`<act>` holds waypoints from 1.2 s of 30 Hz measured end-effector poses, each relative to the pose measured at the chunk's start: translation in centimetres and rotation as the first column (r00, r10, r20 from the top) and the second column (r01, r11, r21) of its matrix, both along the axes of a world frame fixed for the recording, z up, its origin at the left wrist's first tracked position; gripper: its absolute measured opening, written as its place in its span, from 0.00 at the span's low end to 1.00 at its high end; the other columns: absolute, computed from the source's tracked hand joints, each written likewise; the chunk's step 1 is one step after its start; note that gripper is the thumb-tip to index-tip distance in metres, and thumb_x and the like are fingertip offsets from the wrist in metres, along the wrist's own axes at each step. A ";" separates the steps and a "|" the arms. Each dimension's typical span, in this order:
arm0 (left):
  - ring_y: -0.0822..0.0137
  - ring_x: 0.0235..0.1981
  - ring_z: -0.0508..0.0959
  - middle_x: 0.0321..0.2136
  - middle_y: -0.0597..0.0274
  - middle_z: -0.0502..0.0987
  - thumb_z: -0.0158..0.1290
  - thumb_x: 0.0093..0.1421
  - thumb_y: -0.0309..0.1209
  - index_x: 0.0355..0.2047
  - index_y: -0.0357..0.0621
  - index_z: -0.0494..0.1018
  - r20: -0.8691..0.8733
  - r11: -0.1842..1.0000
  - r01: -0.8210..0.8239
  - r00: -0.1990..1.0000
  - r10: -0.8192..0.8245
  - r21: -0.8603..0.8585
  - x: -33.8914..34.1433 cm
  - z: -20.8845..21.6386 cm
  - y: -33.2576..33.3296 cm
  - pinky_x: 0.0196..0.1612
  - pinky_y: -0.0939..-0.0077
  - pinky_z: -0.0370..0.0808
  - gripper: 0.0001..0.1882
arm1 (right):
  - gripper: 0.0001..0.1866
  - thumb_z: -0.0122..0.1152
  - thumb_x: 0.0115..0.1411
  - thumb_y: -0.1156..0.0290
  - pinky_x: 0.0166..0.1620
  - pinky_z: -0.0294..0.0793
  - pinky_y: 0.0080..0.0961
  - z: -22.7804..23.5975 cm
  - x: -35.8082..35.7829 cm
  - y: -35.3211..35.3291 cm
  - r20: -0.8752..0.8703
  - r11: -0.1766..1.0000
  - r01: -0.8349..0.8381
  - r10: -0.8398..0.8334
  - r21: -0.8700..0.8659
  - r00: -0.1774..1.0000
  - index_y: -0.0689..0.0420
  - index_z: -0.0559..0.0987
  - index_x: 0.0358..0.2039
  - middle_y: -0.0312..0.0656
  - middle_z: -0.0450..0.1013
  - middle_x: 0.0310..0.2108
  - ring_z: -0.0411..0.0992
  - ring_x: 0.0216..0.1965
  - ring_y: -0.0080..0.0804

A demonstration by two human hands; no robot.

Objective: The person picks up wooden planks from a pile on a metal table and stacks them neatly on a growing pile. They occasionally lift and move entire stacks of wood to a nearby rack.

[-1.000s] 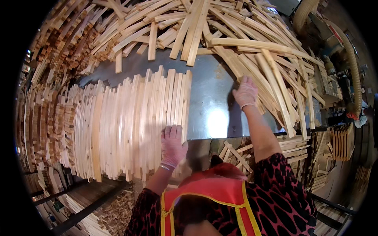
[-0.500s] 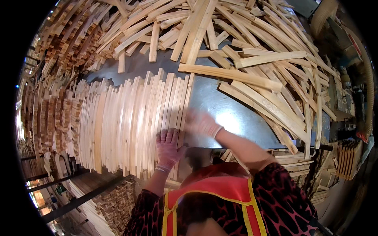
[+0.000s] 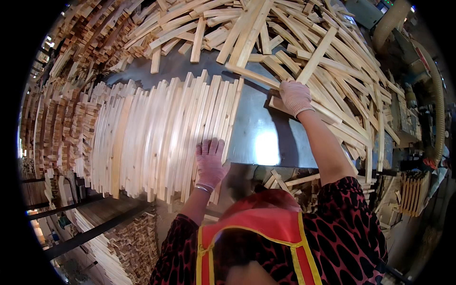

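Note:
My left hand point(image 3: 210, 164), in a pale pink glove, lies flat with fingers apart on the right end of a row of wooden strips point(image 3: 161, 137). The strips stand side by side, their long sides pointing away from me, with uneven ends. To the far right, my right hand point(image 3: 295, 97), gloved too, is closed at a wooden strip point(image 3: 254, 77) that reaches left from it. Another wooden strip point(image 3: 319, 54) slants up and right from the same hand. The fingertips are partly hidden, so whether both are gripped is unclear.
A metal tabletop point(image 3: 251, 114) shows between the row and a big jumbled heap of strips point(image 3: 351, 90) at the back and right. Stacked wood point(image 3: 57, 137) rises on the left. A ribbed hose point(image 3: 441, 114) hangs at far right.
My right hand has moved from beside the row, away and right to the heap, and closed there. One strip on the heap has swung to slant upward. My left hand stays on the row.

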State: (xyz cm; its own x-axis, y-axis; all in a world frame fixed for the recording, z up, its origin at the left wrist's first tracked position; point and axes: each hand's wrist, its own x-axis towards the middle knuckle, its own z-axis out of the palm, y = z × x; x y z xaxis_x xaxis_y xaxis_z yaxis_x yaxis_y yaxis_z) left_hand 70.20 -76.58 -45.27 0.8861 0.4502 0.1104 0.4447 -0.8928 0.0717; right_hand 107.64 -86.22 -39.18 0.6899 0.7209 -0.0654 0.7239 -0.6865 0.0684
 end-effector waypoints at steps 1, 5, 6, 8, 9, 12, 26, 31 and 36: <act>0.49 0.65 0.66 0.63 0.58 0.69 0.62 0.55 0.51 0.65 0.48 0.70 -0.016 1.000 -0.003 1.000 0.003 0.025 -0.3 -0.7 -0.3 0.72 0.44 0.57 0.40 | 0.15 0.60 0.66 0.55 0.49 0.81 0.46 0.9 -1.2 -1.0 -0.074 0.998 0.065 -0.063 0.026 0.995 0.51 0.83 0.43 0.47 0.83 0.43 0.81 0.48 0.50; 0.49 0.69 0.63 0.66 0.57 0.68 0.61 0.57 0.59 0.68 0.48 0.69 -0.079 0.996 0.031 0.996 -0.037 -0.087 -1.7 -0.9 0.5 0.74 0.44 0.53 0.44 | 0.20 0.55 0.66 0.54 0.49 0.80 0.52 0.5 -10.4 -4.7 -0.413 0.962 0.221 -0.137 0.162 0.900 0.60 0.81 0.43 0.60 0.81 0.42 0.81 0.44 0.62; 0.49 0.69 0.63 0.66 0.57 0.68 0.61 0.56 0.62 0.68 0.46 0.69 -0.056 0.999 0.039 0.998 -0.040 -0.027 -1.6 -1.4 0.4 0.74 0.44 0.53 0.47 | 0.20 0.55 0.65 0.55 0.50 0.80 0.52 -1.2 -13.0 -5.0 -0.493 0.911 0.311 -0.147 0.270 0.857 0.62 0.81 0.42 0.62 0.81 0.40 0.80 0.43 0.62; 0.46 0.72 0.60 0.70 0.54 0.65 0.61 0.56 0.62 0.70 0.46 0.66 -0.123 0.986 0.009 0.992 -0.030 -0.168 -1.1 -0.9 0.1 0.76 0.43 0.48 0.49 | 0.20 0.55 0.65 0.58 0.51 0.79 0.52 -2.1 -19.1 -4.2 -0.518 0.967 0.092 0.046 0.237 0.854 0.63 0.80 0.44 0.66 0.79 0.44 0.79 0.47 0.64; 0.45 0.74 0.59 0.72 0.53 0.64 0.61 0.56 0.62 0.72 0.45 0.64 -0.160 0.972 0.005 0.986 -0.044 -0.233 -0.4 -0.2 -0.4 0.77 0.43 0.46 0.50 | 0.20 0.56 0.64 0.59 0.54 0.78 0.53 -4.3 -20.9 -2.9 -0.615 0.956 0.200 -0.028 0.213 0.788 0.65 0.79 0.45 0.69 0.78 0.47 0.77 0.50 0.65; 0.45 0.73 0.59 0.71 0.52 0.63 0.62 0.56 0.59 0.72 0.44 0.62 -0.256 0.981 0.015 0.965 -0.065 -0.191 0.8 2.3 -2.7 0.77 0.42 0.48 0.50 | 0.22 0.55 0.62 0.61 0.58 0.75 0.53 -5.6 -22.5 -1.2 -0.758 0.949 0.161 0.109 0.272 0.643 0.66 0.77 0.48 0.69 0.77 0.48 0.76 0.51 0.66; 0.48 0.70 0.63 0.67 0.50 0.67 0.62 0.56 0.45 0.72 0.46 0.60 -0.112 0.991 0.054 0.991 -0.067 -0.122 3.4 0.7 -4.4 0.74 0.46 0.56 0.46 | 0.28 0.66 0.60 0.52 0.51 0.80 0.41 2.1 2.1 -16.1 -0.535 0.994 0.041 -0.091 -0.106 0.840 0.58 0.80 0.54 0.50 0.82 0.45 0.81 0.45 0.48; 0.60 0.62 0.75 0.65 0.52 0.72 0.58 0.68 0.36 0.76 0.40 0.58 0.115 -0.203 0.204 0.917 0.381 -0.958 8.1 1.5 -9.5 0.68 0.68 0.71 0.40 | 0.28 0.64 0.60 0.47 0.49 0.81 0.43 0.8 -4.8 -9.8 -0.839 0.930 0.040 0.310 0.365 0.447 0.57 0.82 0.50 0.51 0.82 0.39 0.82 0.43 0.51; 0.68 0.47 0.82 0.53 0.59 0.80 0.58 0.63 0.28 0.72 0.43 0.63 0.001 -0.515 0.310 0.857 0.515 -0.799 9.4 -0.8 -7.5 0.49 0.71 0.80 0.36 | 0.30 0.69 0.57 0.47 0.53 0.78 0.48 -0.6 2.7 -1.6 -0.149 0.893 0.032 0.039 0.448 0.988 0.55 0.74 0.52 0.54 0.78 0.49 0.78 0.51 0.56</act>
State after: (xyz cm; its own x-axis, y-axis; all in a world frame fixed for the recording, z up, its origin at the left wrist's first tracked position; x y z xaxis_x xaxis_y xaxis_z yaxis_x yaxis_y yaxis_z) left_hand 79.62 -84.13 -46.09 0.8537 0.3002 -0.4255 0.0748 0.7379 0.6707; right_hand 110.34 -87.81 -39.78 0.6949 0.7005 0.1626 0.7035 -0.6154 -0.3555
